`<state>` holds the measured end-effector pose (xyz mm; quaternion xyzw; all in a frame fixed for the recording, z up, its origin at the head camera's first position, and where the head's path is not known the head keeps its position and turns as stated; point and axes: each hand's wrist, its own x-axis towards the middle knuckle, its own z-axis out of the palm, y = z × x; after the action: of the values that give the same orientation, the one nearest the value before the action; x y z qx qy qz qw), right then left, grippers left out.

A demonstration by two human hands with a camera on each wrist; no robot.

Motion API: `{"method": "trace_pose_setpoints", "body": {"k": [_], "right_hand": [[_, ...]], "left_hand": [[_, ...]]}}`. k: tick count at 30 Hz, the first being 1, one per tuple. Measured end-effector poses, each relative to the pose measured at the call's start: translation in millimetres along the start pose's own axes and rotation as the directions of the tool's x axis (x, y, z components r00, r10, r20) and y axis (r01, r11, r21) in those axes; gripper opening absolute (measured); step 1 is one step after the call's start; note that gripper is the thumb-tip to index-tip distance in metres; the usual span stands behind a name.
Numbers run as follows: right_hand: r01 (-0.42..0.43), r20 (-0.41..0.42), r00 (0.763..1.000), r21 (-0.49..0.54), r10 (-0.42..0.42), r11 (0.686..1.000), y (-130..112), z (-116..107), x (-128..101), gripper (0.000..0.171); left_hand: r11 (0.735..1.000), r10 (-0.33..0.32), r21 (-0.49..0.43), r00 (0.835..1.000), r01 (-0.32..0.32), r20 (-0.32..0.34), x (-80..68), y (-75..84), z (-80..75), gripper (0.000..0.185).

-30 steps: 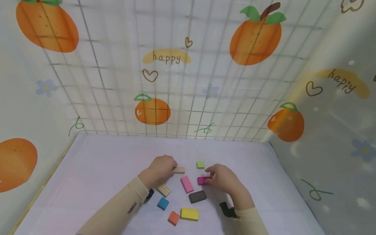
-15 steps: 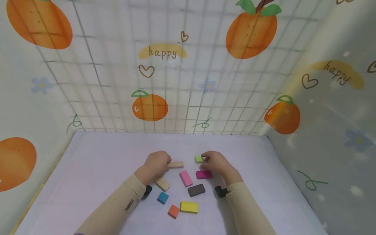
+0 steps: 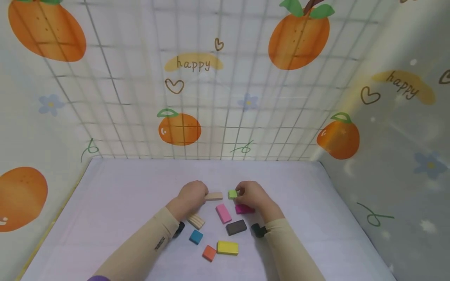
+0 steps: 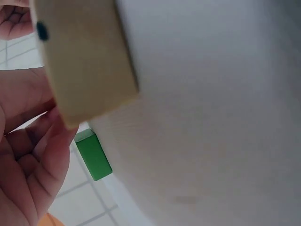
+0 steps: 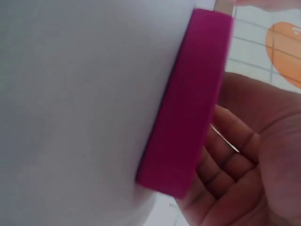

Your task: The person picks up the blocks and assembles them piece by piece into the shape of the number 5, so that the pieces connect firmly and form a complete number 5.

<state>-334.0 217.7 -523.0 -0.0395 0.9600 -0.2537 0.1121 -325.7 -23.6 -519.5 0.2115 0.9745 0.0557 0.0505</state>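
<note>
Your right hand point(image 3: 254, 195) is pinching the small green block point(image 3: 232, 193) at its 9 o'clock while your left hand point(image 3: 192, 193) fingers are clamping the plain wooden block point(image 3: 214, 196); both look light, rigid and smooth, so keep gripping opposite flat sides.

Small staged recording booth, not a lived-in room. Wire grid panels point(image 3: 225, 117) form the back and sides, covered by a translucent printed sheet point(image 3: 404, 128) with cartoon oranges, hearts, flowers and the word "happy". A counter point(image 3: 123, 195) draped in plain pale lavender cloth fills the floor of the enclosure. Small coloured and plain wooden toy blocks point(image 3: 225, 222) lie scattered on it. Childlike decor, play-table feel; no furniture or appliances visible.
</note>
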Motion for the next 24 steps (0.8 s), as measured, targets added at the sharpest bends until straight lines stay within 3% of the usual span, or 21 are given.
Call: {"method": "trace_pose_setpoints", "body": {"k": [9, 24], "right_hand": [[-0.005, -0.007, 1.0, -0.018, 0.005, 1.0, -5.6, 4.1, -2.2, 0.03], [0.039, -0.025, 0.999, -0.063, -0.041, 0.997, -3.6, 8.8, -4.6, 0.028]], "left_hand": [[0.999, 0.014, 0.052, 1.0, -0.013, -0.016, -1.1, 10.6, -5.7, 0.01], [0.996, -0.028, 0.081, 0.998, 0.032, -0.056, 0.6, 21.0, 5.4, 0.009]]}}
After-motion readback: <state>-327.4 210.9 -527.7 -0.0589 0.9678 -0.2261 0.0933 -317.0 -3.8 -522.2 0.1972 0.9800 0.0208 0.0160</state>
